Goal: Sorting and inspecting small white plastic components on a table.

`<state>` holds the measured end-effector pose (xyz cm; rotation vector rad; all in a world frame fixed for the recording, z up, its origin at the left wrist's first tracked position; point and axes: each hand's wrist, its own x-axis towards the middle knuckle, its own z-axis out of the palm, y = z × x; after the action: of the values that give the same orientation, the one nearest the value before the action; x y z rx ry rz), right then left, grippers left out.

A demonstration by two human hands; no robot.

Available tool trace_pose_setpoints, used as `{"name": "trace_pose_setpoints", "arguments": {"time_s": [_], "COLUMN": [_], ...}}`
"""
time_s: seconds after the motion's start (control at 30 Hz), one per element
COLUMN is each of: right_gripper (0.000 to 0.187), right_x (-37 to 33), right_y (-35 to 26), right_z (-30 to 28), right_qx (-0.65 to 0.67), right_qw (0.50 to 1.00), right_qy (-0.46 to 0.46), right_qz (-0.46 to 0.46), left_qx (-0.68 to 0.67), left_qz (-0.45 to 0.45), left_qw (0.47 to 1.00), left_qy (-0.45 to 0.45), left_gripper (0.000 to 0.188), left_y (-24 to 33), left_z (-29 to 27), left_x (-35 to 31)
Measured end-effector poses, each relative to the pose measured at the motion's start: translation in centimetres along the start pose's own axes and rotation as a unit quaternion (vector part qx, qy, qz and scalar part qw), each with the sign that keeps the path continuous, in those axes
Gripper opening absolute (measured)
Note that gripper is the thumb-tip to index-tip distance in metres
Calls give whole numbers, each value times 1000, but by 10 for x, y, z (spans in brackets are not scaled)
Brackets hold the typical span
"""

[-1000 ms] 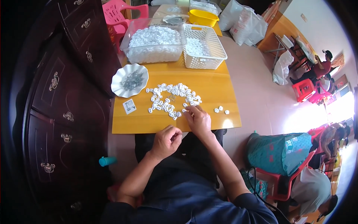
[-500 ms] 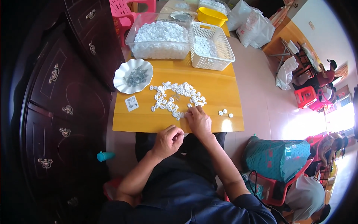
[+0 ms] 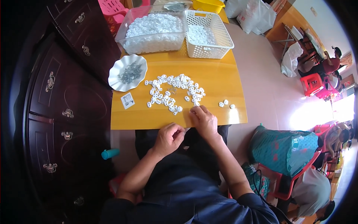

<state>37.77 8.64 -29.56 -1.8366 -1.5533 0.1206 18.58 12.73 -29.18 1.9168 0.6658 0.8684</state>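
Small white oval pieces with dark marks (image 3: 151,92) lie in a loose ring on the yellow wooden table (image 3: 220,78). Inside the ring is a little heap of thin, brownish-grey bits (image 3: 172,90), too small to name. My right hand (image 3: 205,121) is over the near part of the table, fingertips pinched together at the ring's near right end. What they hold, if anything, is hidden. At the table's front edge my left hand (image 3: 169,138) is closed, thumb against curled fingers. A pale sliver shows by its fingertips, but I cannot make out what it is.
A wavy white dish (image 3: 113,77) of small grey parts stands at the left, near a white printed card (image 3: 127,100). Behind are a clear bin (image 3: 153,45) and a white basket (image 3: 210,51) holding white pieces. Three white pieces (image 3: 226,102) lie apart. Dark drawers (image 3: 71,86) flank the left.
My right hand has shifted slightly right, from the ring's near side to its right end. The left hand stays closed in about the same place. The whole view has tilted a little.
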Motion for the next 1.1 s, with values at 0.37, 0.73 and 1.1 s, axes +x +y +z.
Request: {"name": "trace_pose_setpoints", "arguments": {"time_s": [0.37, 0.73, 1.1], "right_gripper": [9, 12, 13], "right_x": [14, 16, 20], "right_y": [24, 21, 22], "right_z": [-9, 1, 0], "right_qx": [-7, -9, -17], "right_qw": [996, 997, 996], "right_qy": [68, 42, 39], "right_qz": [54, 71, 82], "left_qx": [8, 8, 8], "left_qz": [12, 15, 6], "left_qw": [1000, 1000, 1000], "left_qy": [3, -16, -21], "left_gripper": [6, 8, 8], "left_y": [-2, -3, -2], "left_z": [-4, -5, -4], "left_x": [-2, -2, -2]}}
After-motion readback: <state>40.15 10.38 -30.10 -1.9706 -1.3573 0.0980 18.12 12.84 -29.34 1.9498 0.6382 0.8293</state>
